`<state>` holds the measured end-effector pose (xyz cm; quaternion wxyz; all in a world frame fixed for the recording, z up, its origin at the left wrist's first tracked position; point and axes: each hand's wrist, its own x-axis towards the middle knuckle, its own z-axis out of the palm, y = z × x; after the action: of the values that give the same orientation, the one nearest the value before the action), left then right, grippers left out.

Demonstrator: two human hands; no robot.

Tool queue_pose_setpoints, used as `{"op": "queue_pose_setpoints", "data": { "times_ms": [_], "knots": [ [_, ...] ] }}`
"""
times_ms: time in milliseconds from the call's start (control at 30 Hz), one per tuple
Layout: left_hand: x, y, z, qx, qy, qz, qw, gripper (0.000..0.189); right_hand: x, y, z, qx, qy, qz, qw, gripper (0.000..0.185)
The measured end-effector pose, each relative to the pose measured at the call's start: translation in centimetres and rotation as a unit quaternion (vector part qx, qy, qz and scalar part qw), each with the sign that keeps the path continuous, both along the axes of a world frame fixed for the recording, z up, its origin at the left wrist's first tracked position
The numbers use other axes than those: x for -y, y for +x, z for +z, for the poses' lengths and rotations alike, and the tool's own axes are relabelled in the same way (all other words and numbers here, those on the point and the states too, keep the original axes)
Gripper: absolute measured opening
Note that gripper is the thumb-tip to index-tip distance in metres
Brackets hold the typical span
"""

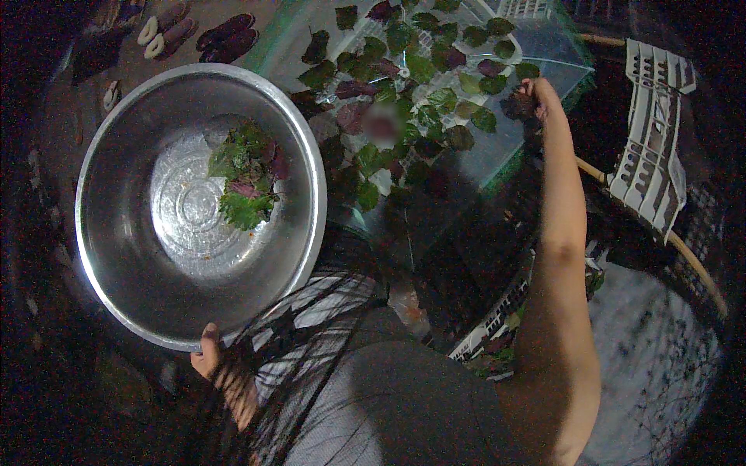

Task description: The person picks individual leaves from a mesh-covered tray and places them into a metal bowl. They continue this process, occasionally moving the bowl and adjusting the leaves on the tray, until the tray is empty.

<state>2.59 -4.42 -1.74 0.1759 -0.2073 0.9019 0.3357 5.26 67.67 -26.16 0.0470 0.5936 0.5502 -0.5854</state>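
Note:
A large round metal basin (316, 233) is tilted at the left, with my left hand (208, 354) gripping its near rim. Inside it lies a small heap of green and purple leaves (245, 175). My right hand (537, 98) reaches far forward at the right, its fingers bent at a dark leaf (518, 105); whether they pinch it is too dark to tell. Beside it, many separate green and purple leaves (446, 99) are spread over a transparent sheet (495, 145) with a green edge, which looks like an open clear umbrella with thin ribs.
A white plastic slatted piece (653, 140) lies at the right across a bamboo pole (693, 262). Below my right arm, a white basket (466, 343) holds more leaves. Dark shoes (228, 38) and light-lined slippers (166, 35) stand on the floor at the upper left.

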Motion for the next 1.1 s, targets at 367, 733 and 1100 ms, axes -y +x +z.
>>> {"op": "queue_pose_setpoints", "data": {
  "times_ms": [367, 733, 1100],
  "knots": [
    [-3.7, -1.6, 1.7, 0.025, 0.194, 0.252, 0.948, 0.030, -0.5, 1.9, -3.2, 0.017, 0.243, 0.263, 0.934, 0.035],
    [-3.7, -2.4, 2.6, 0.134, 0.076, 0.209, 0.966, 0.026, 0.7, 5.3, -4.3, 0.220, 0.544, 0.541, 0.602, 0.032],
    [-7.5, -2.0, 2.5, 0.033, 0.080, 0.256, 0.963, 0.023, 4.1, 0.3, -1.0, 0.359, 0.394, 0.512, 0.673, 0.026]
  ]
}}
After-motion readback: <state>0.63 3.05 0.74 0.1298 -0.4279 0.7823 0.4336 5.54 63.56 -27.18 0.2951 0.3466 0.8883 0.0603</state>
